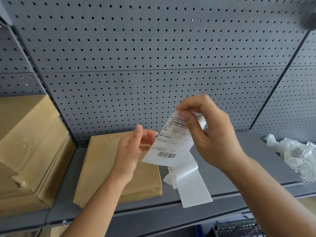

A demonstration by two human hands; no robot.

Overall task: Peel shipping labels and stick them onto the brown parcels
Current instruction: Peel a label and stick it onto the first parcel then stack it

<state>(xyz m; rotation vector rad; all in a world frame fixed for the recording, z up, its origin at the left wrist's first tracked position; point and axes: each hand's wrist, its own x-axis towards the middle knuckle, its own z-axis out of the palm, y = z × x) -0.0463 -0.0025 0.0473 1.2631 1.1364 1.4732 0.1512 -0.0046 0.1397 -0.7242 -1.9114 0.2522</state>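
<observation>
Label condition: white rectangular paper shipping label, printed with lines of black text and a barcode near its lower edge, held tilted at centre frame above the grey metal shelf. My right hand pinches its upper end between thumb and forefinger. My left hand sits just left of it, fingers loosely spread; contact with the label's edge cannot be confirmed. Glossy white backing strip hangs below the label, lower centre. Flat brown paper-wrapped parcel lies on the shelf beneath my left hand. Stacked brown parcels stand at left of frame.
</observation>
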